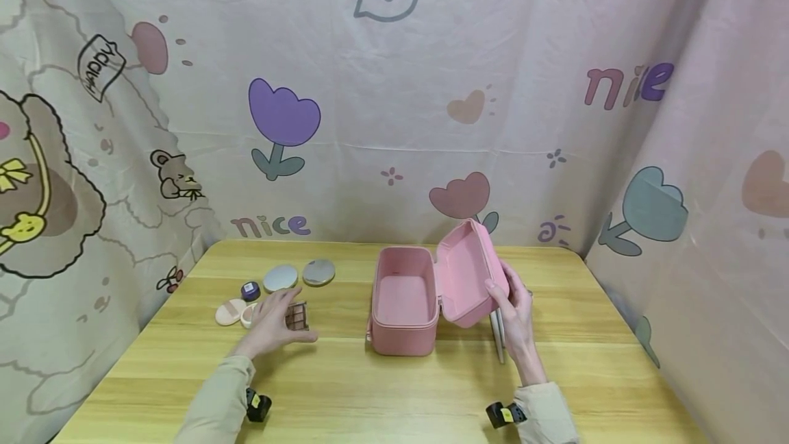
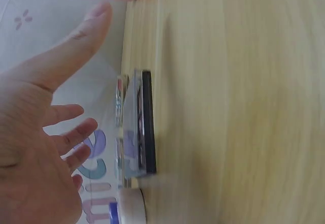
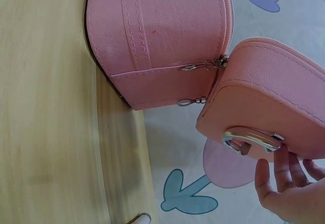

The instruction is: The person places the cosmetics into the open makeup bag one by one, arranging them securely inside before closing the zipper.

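A pink cosmetic case (image 1: 403, 341) stands on the table with its lid (image 1: 465, 269) swung out to the right; the inside of its base looks bare. My right hand (image 1: 519, 307) holds that lid, thumb at its rim and fingers against the outer side. Near the fingers, a handle with metal fittings (image 3: 251, 138) appears in the right wrist view. My left hand (image 1: 274, 321) is above a small eyeshadow palette (image 1: 296, 316), thumb spread wide from the fingers. In the left wrist view the palette (image 2: 148, 125) lies flat on the table, apart from the hand.
Beyond my left hand lie a powder puff (image 1: 229, 312), a dark purple jar (image 1: 250, 290) and two round compacts, one pale (image 1: 280, 279) and one silvery (image 1: 318, 271). Slim pale sticks (image 1: 498, 344) lie partly hidden behind the lid. A printed curtain (image 1: 382, 88) hangs behind the table.
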Demonstrator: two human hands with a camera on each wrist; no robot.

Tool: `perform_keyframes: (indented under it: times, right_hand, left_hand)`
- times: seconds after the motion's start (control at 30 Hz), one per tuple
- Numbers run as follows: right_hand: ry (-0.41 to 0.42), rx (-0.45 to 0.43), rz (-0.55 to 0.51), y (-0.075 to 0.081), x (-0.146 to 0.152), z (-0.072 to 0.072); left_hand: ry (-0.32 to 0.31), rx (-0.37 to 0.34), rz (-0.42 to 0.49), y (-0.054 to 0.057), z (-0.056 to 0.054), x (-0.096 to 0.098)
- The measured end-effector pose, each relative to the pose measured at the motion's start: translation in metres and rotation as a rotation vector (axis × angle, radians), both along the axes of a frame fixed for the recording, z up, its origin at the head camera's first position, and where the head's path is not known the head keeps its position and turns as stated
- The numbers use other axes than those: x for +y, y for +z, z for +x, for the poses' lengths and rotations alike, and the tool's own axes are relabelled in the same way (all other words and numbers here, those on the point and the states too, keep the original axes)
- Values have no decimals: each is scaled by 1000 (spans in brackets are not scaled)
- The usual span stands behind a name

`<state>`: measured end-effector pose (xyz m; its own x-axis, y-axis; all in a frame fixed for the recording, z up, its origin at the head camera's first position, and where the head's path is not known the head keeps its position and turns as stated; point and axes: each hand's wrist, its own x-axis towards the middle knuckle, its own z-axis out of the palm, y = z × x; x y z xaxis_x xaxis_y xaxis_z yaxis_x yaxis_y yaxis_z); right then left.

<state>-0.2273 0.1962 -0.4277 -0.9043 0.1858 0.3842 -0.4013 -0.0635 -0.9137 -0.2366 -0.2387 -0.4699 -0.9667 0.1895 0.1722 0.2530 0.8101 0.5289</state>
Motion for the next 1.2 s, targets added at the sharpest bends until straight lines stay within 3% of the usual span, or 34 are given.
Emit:
perform_keyframes:
  times: [0.33,0.6,1.2]
  right_hand:
    - [5,-6,-1,1,0,1]
    - [2,-4,9,1,0,2]
    - [-1,-8,19,2,0,2]
  left_hand:
    - [39,-1,-73,-7,-1,-14]
    - [31,12,-113,-10,-1,-18]
    - [16,31,-105,-15,-2,-25]
